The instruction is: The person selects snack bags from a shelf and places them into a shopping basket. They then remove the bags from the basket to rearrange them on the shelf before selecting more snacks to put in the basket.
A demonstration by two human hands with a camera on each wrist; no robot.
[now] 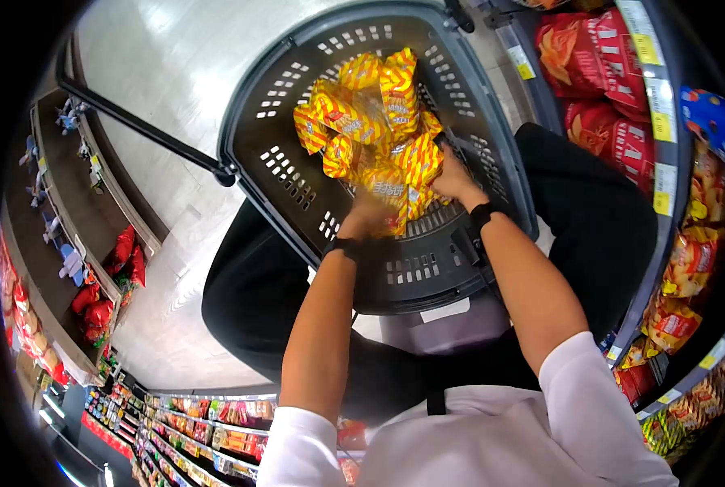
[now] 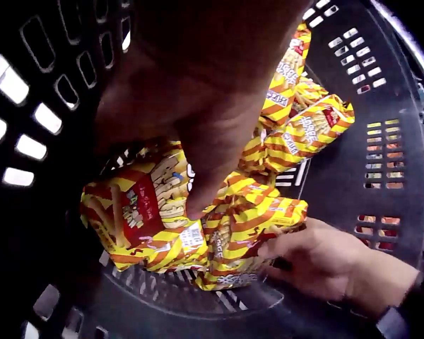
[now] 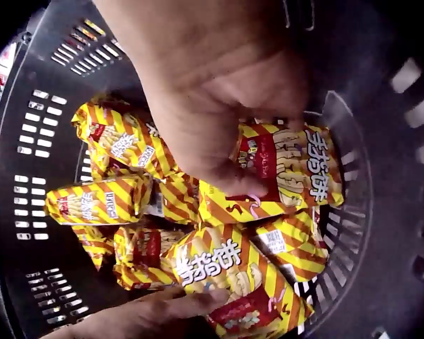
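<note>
Yellow-and-orange striped snack bags (image 1: 350,122) lie heaped in a dark grey shopping basket (image 1: 423,300). Low in the pile, my left hand (image 1: 368,217), blurred in the head view, holds the near edge of one snack bag (image 2: 152,215), its thumb over the front. My right hand (image 1: 458,180) grips another bag (image 3: 293,166) by the basket's right wall. Its thumb lies across that bag's printed face, and the other fingers are mostly hidden behind it. The two bags sit side by side in the left wrist view.
The basket stands between the person's knees, its black handle (image 1: 147,122) swung out to the left. Shelves with red chip bags (image 1: 598,65) rise close on the right. Across the pale floor (image 1: 168,57) stands another shelf unit (image 1: 62,170).
</note>
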